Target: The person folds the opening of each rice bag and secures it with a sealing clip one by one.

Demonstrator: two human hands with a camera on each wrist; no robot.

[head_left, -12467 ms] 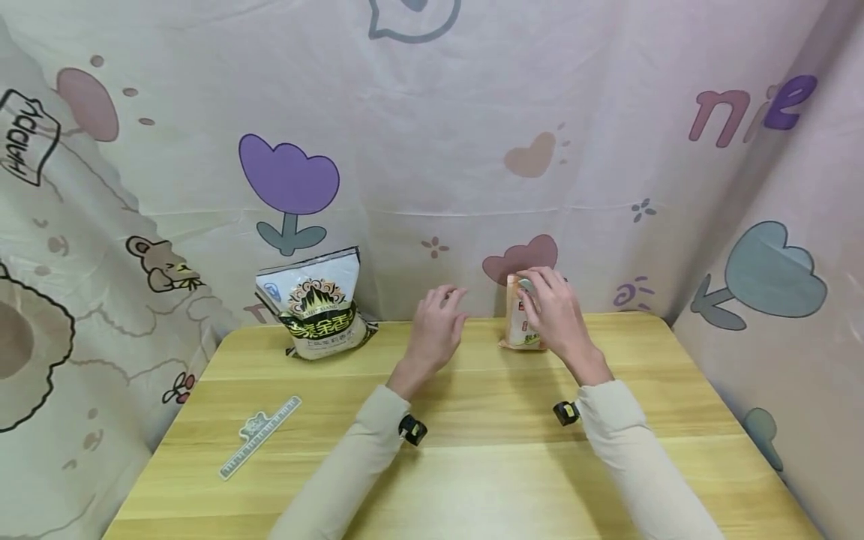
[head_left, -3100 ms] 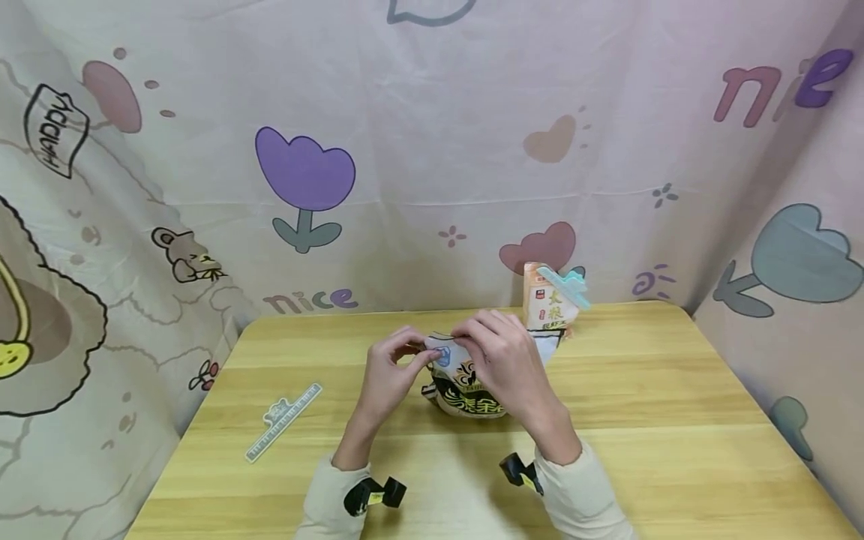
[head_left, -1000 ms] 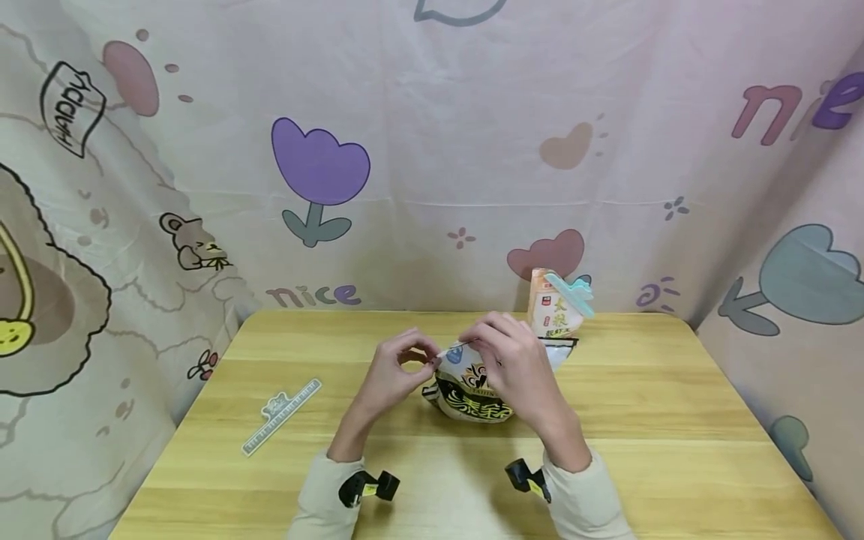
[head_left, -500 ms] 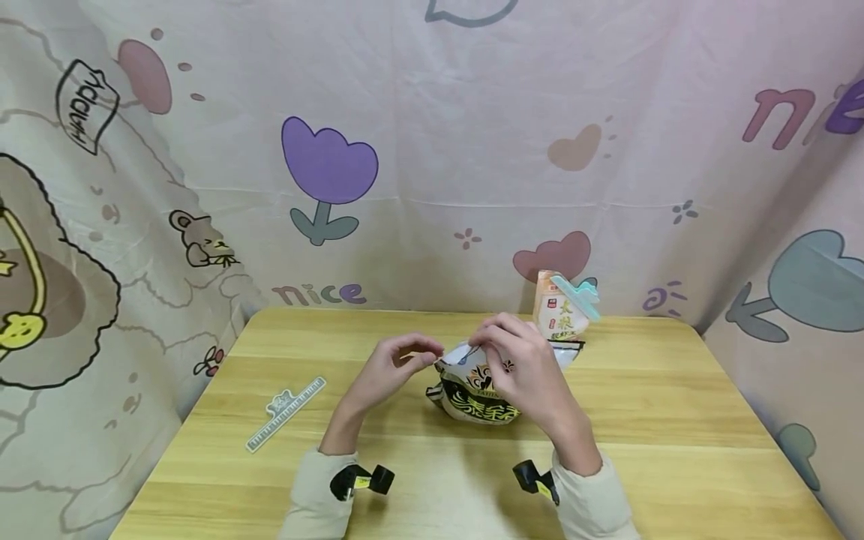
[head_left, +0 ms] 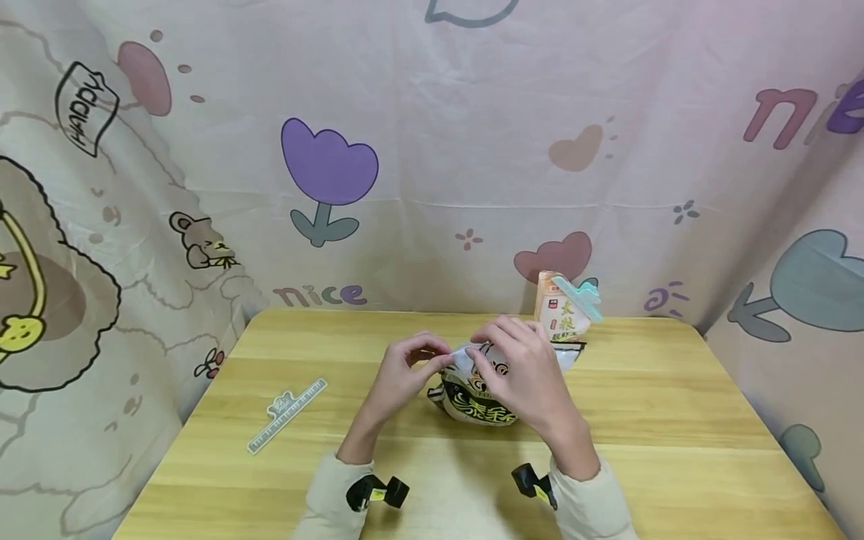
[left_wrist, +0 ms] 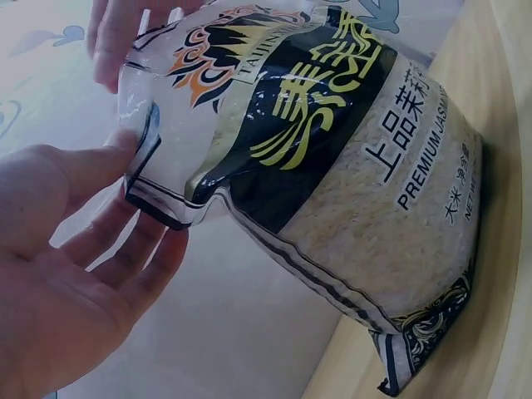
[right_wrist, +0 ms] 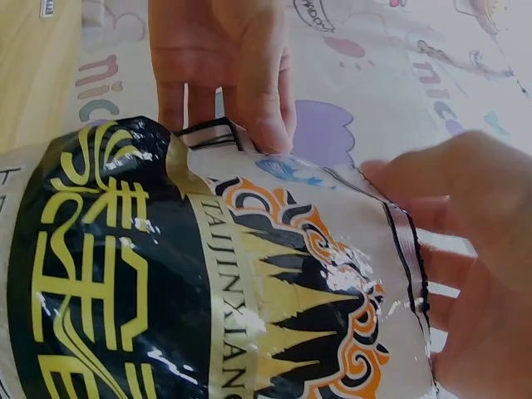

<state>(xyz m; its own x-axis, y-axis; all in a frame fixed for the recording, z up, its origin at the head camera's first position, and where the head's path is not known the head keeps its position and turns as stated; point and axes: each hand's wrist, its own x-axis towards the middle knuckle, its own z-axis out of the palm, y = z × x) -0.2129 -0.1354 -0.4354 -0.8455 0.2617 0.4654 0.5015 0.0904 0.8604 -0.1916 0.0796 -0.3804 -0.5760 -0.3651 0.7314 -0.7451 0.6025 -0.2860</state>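
Observation:
A rice bag with a black band and yellow characters stands near the middle of the table. My left hand pinches its top left corner between thumb and fingers; in the left wrist view that corner of the bag is folded over beside the left hand. My right hand pinches the top edge further right. Seen from the right wrist, the right hand has its thumb on the front and its fingers behind the edge, while the left hand holds the corner.
Behind the bag, to the right, stands a smaller package with a turquoise clip across its top. A ruler-shaped clip lies on the table at the left. A printed cloth hangs behind the table.
The rice bag has come from the back left to the middle, and both hands have taken hold of its top. The small package now shows its turquoise clip. Lately the top corner has folded forward.

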